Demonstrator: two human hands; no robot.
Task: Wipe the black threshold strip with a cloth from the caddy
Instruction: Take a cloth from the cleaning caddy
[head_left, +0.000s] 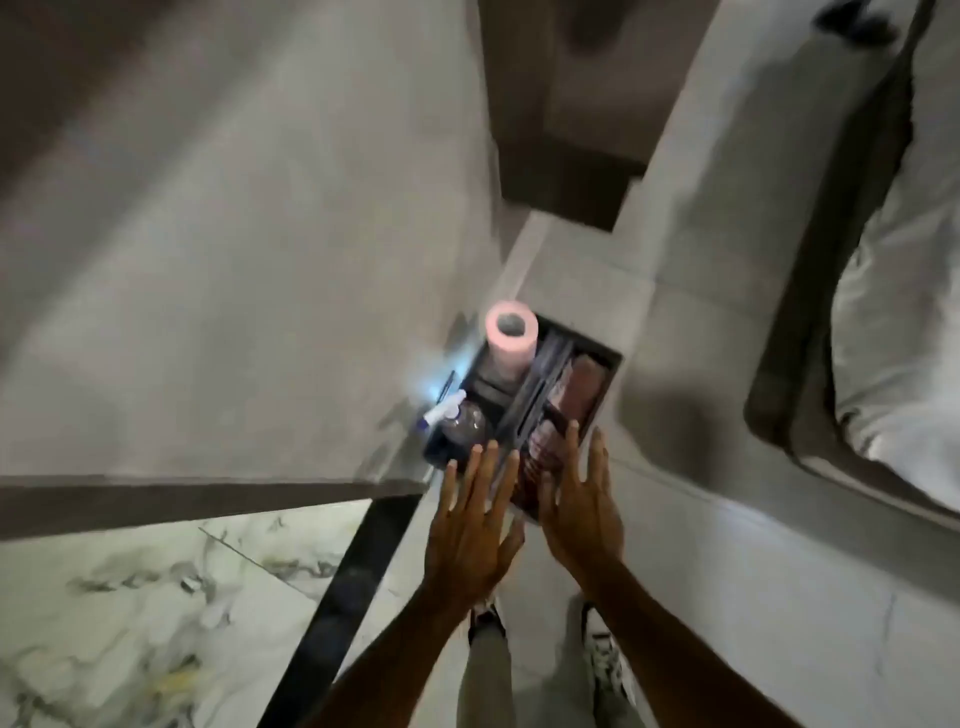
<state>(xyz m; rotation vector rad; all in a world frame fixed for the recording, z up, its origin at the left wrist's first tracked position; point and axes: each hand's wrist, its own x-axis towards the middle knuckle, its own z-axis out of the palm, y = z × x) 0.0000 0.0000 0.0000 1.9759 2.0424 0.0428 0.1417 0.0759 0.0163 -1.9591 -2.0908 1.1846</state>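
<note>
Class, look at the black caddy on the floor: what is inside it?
Inside the caddy: a pink paper roll, a spray bottle and reddish folded cloths. Both open hands cover its near end.

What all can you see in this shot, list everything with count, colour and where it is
caddy: one, dark, on the floor just ahead of the hands
paper roll: one, pink, upright in the caddy's far left part
spray bottle: one, clear with white nozzle, caddy's near left part
cloths: number unclear, reddish, caddy's right part
threshold strip: one, black, on the floor at lower left
marble floor: white with grey veins, left of the strip
bed: one, white bedding, right edge
shoes: two, white and dark, bottom centre
left hand: open, over the caddy
right hand: open, over the cloths
</note>
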